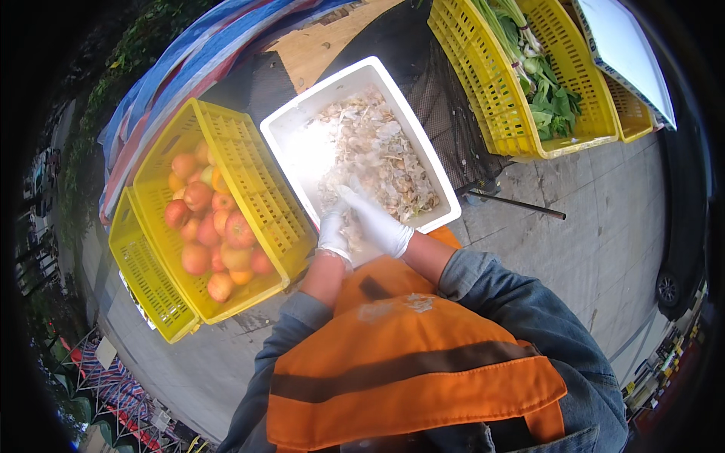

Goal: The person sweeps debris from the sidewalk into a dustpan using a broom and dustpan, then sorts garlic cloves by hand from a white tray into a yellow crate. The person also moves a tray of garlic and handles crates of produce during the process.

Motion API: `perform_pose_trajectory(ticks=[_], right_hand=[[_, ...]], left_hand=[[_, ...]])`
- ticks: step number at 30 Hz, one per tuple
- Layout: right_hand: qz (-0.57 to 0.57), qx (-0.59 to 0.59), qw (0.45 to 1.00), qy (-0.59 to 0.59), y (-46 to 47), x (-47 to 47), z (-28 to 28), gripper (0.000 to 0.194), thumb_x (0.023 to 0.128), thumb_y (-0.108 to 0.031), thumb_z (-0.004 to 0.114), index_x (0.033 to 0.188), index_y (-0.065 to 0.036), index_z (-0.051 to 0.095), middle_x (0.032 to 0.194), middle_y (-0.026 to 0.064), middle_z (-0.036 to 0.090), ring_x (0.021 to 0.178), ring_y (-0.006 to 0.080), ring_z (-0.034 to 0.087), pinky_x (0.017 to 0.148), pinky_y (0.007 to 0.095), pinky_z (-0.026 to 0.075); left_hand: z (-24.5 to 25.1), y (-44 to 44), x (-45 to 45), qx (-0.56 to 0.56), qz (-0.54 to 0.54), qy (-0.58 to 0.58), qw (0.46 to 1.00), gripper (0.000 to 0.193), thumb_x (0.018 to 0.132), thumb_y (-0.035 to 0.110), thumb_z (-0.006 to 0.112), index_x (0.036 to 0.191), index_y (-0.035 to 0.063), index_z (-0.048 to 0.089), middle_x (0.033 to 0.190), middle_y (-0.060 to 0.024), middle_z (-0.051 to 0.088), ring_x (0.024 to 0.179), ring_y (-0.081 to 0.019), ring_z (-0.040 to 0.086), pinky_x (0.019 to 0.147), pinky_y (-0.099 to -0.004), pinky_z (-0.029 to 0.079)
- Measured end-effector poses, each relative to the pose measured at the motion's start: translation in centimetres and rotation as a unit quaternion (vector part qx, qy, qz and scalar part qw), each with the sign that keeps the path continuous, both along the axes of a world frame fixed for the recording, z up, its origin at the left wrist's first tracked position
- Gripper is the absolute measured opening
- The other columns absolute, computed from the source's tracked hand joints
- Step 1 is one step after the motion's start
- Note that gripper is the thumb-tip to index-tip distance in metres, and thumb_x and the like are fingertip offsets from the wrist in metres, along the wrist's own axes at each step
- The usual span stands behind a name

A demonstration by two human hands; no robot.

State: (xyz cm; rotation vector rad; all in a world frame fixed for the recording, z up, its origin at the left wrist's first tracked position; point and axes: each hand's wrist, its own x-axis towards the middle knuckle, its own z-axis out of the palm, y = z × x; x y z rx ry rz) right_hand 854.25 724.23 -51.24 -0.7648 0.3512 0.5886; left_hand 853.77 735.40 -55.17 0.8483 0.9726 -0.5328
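Note:
A white foam box (436, 178) lies before me, its floor covered with dry, papery peelings (391, 153) that look like garlic or onion skins. Both my hands wear thin white gloves and reach in over the box's near end. My left hand (335, 227) points inward, its fingers bent among the peelings. Close beside it, my right hand (376, 218) angles in from the right, fingertips near those of the left. Glare and haze blur the spot between the fingers, so whether either hand grips something is unclear.
On the left, a yellow plastic crate (266, 175) holds several apples (239, 231); another yellow crate (150, 272) adjoins it. Leafy greens (544, 107) fill part of a yellow crate (487, 85) at upper right. Dark mesh (447, 113) lies between. A metal rod (521, 205) juts out over the pavement.

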Motion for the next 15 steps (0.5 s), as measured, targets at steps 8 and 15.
perform_pose_trajectory(ticks=[8, 15], right_hand=[[0.375, -0.286, 0.844, -0.255, -2.4, 3.0, 0.0, 0.091, 0.088, -0.046, 0.058, 0.145, 0.005, 0.01, 0.148, 0.0232, 0.027, 0.137, 0.0287, 0.028, 0.112, 0.032, 0.022], [0.331, -0.524, 0.753, -0.222, -7.2, 13.5, -5.0, 0.043, 0.085, -0.044, 0.054, 0.111, -0.012, 0.067, 0.11, 0.0166, 0.065, 0.103, 0.0294, 0.061, 0.092, 0.0347, 0.045]], left_hand=[[-6.0, 2.7, -0.6, 0.028, -0.089, -0.02, 0.995, 0.03, 0.089, 0.021, 0.051, 0.113, 0.0054, 0.06, 0.105, -0.0112, 0.062, 0.088, -0.0225, 0.061, 0.076, -0.0358, 0.052], [-4.3, 3.5, -1.9, 0.015, 0.044, -0.041, 0.998, 0.037, 0.091, 0.02, 0.048, 0.123, 0.0039, 0.052, 0.112, -0.0133, 0.062, 0.096, -0.0275, 0.064, 0.083, -0.0424, 0.055]])
